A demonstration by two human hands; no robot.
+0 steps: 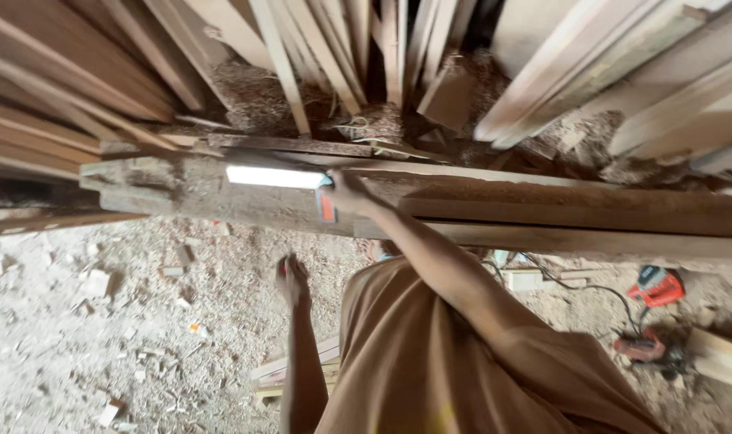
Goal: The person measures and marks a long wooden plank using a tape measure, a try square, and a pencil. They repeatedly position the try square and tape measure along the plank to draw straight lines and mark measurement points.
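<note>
- We see a bright metal square [276, 177] lying flat on the top of a long rough wooden beam [543, 210]; its shiny blade runs left to right, along the beam's own long axis, and its free end points to the left.
- At the blade's right end a dark stock with an orange patch [326, 207] hangs down over the beam's near face.
- Our right hand [348, 193] closes on the square at that corner, fingers wrapped around the stock end, the arm reaching up from the lower right.
- Our left hand [292, 277] hangs lower, apart from the beam; it is blurred, and it seems to pinch something small and reddish, though we cannot tell how the fingers sit.
- The beam's left end [101, 181] stops just beyond the blade tip, so there is little room that way; to the right the beam runs on out of view.
- Behind the beam, leaning planks [302, 64] crowd close.
- Below lies a floor of sawdust and offcuts [101, 321], open on the left, with red power tools [651, 317] at the right.
</note>
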